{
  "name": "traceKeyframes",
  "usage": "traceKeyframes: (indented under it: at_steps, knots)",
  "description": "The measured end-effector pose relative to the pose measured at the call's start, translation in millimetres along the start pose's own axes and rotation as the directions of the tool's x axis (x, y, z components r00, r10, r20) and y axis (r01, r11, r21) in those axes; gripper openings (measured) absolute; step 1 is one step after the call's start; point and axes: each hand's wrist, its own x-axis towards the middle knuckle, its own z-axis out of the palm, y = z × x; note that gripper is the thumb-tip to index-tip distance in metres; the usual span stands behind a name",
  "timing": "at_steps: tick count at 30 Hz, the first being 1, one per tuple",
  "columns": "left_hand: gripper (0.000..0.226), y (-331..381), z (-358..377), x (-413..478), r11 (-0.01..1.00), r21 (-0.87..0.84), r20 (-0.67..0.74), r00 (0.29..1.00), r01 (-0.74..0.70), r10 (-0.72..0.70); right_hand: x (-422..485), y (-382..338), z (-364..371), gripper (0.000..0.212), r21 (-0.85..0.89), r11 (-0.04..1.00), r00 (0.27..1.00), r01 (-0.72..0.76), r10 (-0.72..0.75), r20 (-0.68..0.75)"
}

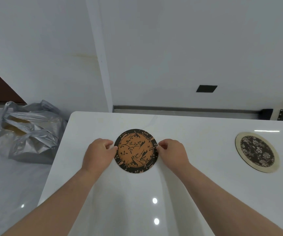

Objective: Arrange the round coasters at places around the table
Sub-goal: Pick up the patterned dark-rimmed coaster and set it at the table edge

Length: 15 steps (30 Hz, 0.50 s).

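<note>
While flat, orange coaster (135, 150) between pinching fingers (110, 143) of left hand (98, 154) and right hand (173, 153).

One wide-angle camera, worn on the head, looked forward and steeply down from close above the white table (205, 193); the left forearm (65, 193) and right forearm (222, 193) entered from the bottom edge; a white wall (171, 48) ahead filled the upper half; the floor (9, 176) showed at left, beyond the table's side.
</note>
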Motion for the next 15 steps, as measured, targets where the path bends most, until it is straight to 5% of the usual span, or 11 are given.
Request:
traceKeyframes:
  at_steps: [2, 5, 15]
  knots:
    - [0.067, -11, -4, -8, 0.938, 0.289, 0.070, 0.982, -0.191, 0.178, -7, 6, -3, 0.056, -0.228, 0.956, 0.983, 0.185, -0.181, 0.036]
    - [0.113, -30, -1, -13, 0.813, 0.464, 0.307, 0.925, -0.352, 0.225, -15, 22, 2, 0.104, -0.376, 0.862, 0.936, 0.340, -0.274, 0.220]
    - [0.115, -35, 6, -11, 0.758, 0.505, 0.284, 0.909, -0.413, 0.305, -12, 35, 11, 0.105, -0.468, 0.801, 0.927, 0.375, -0.315, 0.203]
